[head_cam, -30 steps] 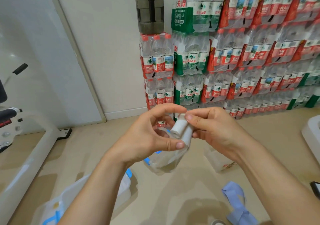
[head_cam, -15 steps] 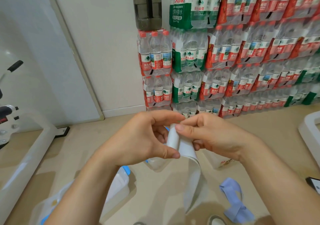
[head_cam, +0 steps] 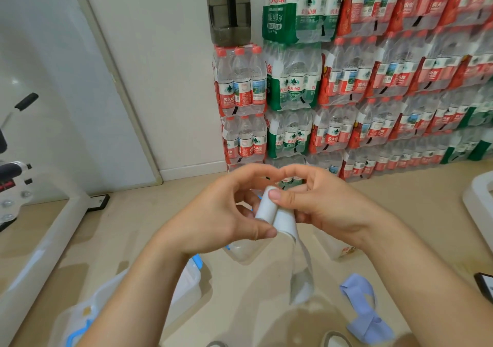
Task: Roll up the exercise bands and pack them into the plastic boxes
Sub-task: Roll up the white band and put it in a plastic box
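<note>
A white exercise band point(head_cam: 277, 217) is partly rolled, held up in front of me, and its loose tail hangs down toward the floor. My left hand point(head_cam: 218, 216) pinches the roll between thumb and fingers. My right hand point(head_cam: 317, 205) grips it from the other side, thumb on top. A lavender band point(head_cam: 364, 309) lies loose on the floor at lower right. A clear plastic box with blue clips point(head_cam: 184, 288) sits on the floor under my left forearm. A second clear box point(head_cam: 333, 245) stands behind my right wrist, partly hidden.
Shrink-wrapped packs of water bottles point(head_cam: 346, 85) are stacked against the far wall, with a dark jug point(head_cam: 229, 10) on top. White exercise-machine frame point(head_cam: 40, 245) runs along the left. A white object point(head_cam: 480, 197) and a dark phone point(head_cam: 484, 282) are at the right edge.
The roll has come partly undone: a loose tail of white band now hangs below my hands. Both hands have kept hold and shifted slightly on the roll.
</note>
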{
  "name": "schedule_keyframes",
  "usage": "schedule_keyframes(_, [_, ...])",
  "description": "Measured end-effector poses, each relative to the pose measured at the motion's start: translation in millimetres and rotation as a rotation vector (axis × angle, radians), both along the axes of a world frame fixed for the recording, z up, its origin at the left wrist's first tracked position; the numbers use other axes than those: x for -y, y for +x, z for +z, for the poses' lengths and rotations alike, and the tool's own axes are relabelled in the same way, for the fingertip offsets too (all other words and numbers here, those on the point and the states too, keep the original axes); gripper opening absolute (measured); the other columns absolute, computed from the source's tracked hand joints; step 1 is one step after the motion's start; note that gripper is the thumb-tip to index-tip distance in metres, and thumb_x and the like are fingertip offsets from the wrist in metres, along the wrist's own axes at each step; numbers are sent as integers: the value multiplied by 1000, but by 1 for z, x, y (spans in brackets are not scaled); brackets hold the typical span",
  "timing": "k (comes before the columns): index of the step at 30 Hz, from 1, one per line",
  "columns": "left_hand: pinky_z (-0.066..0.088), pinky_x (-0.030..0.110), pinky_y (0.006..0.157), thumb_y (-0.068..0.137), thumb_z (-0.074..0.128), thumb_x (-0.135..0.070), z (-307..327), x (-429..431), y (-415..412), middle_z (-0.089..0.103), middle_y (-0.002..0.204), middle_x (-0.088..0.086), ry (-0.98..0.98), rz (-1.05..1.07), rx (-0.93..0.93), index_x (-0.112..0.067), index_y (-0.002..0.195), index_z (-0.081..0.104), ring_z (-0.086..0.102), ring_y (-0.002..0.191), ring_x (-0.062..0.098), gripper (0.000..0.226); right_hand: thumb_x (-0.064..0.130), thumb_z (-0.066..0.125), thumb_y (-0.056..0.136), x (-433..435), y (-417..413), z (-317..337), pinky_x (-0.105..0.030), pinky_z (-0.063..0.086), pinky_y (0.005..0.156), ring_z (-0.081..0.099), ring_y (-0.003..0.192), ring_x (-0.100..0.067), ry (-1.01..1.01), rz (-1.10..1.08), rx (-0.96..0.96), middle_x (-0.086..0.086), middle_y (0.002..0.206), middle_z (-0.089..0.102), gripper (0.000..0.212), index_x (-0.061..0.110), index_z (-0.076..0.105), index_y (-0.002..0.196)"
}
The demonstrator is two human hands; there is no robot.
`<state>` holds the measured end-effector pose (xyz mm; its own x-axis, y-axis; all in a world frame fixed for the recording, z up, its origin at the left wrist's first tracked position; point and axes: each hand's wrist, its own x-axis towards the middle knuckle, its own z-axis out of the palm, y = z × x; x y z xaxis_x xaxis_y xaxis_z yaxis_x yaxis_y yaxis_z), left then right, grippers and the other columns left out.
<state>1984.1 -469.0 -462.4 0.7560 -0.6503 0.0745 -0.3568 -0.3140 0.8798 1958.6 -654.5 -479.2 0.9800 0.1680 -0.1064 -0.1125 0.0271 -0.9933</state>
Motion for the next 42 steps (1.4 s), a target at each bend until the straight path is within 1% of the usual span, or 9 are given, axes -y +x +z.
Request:
schedule_keyframes(7, [55, 32, 75, 52, 90, -18, -10, 13, 0, 71, 103, 14, -643, -83, -368, -12, 105, 66, 71, 86, 30, 58, 16, 64, 73, -4, -1, 4, -17, 40, 44, 51, 45, -7, 411, -13, 8, 2, 58, 61, 26, 12, 51, 94])
schedule_keyframes(10, [56, 31, 73, 49, 90, -14, -6, 7, 5, 73, 101, 14, -554, -55, -296, -16, 102, 70, 72, 86, 28, 57, 20, 68, 81, -3, 0, 3, -22, 50, 57, 61, 59, -13, 331, 46, 8, -6, 74, 68, 34, 4, 58, 108])
schedule_keyframes(14, [56, 30, 75, 42, 92, -17, 0, -9, 9, 74, 104, 11, -469, -29, -248, -22, 102, 73, 71, 91, 25, 63, 29, 65, 80, 3, -1, 0, -34, 40, 77, 56, 89, -24, 52, 174, -32, -12, 99, 66, 40, 6, 68, 112])
schedule_keyframes(17, [56, 31, 75, 39, 93, -23, 4, -19, 10, 74, 105, 9, -452, -22, -231, -21, 101, 73, 70, 94, 25, 65, 27, 69, 74, 4, -2, -1, -26, 45, 64, 57, 83, -25, 30, 194, -94, -9, 87, 68, 30, 7, 74, 97])
schedule_keyframes(23, [55, 24, 66, 48, 84, 5, 7, -23, 9, 74, 101, 6, -245, 30, -187, -21, 99, 74, 58, 80, 26, 58, 21, 74, 70, 3, 0, 0, -19, 41, 52, 53, 61, -13, -19, 158, -97, -2, 70, 67, 18, 9, 75, 82])
schedule_keyframes(30, [48, 18, 59, 57, 86, 4, 10, -12, 3, 58, 60, -6, 111, 122, 65, -37, 104, 68, 50, 55, 6, 64, 20, 69, 82, -6, -2, 2, -17, 38, 45, 52, 48, -6, -79, 46, -76, 2, 54, 61, 22, -1, 72, 81])
schedule_keyframes(36, [51, 26, 67, 63, 84, -12, 6, -2, -2, 66, 71, -4, 372, 131, 404, -43, 116, 63, 54, 63, 7, 65, 30, 78, 73, -19, 0, -7, -35, 51, 72, 67, 71, -21, -182, -61, 6, -18, 83, 75, 24, 7, 78, 80])
schedule_keyframes(39, [50, 19, 68, 65, 83, -6, 4, -1, -1, 67, 86, -7, 278, 118, 275, -40, 125, 57, 50, 63, 4, 73, 28, 75, 76, -15, 1, -8, -35, 50, 72, 67, 72, -23, -113, -45, -19, -17, 82, 74, 24, 4, 77, 80])
schedule_keyframes(42, [51, 26, 72, 60, 84, 4, -1, -6, 5, 69, 109, -6, -133, 40, -89, -29, 119, 63, 47, 71, 11, 70, 28, 72, 77, -12, 0, -5, -31, 42, 65, 60, 80, -27, 70, 37, -79, -24, 96, 70, 36, -2, 74, 95])
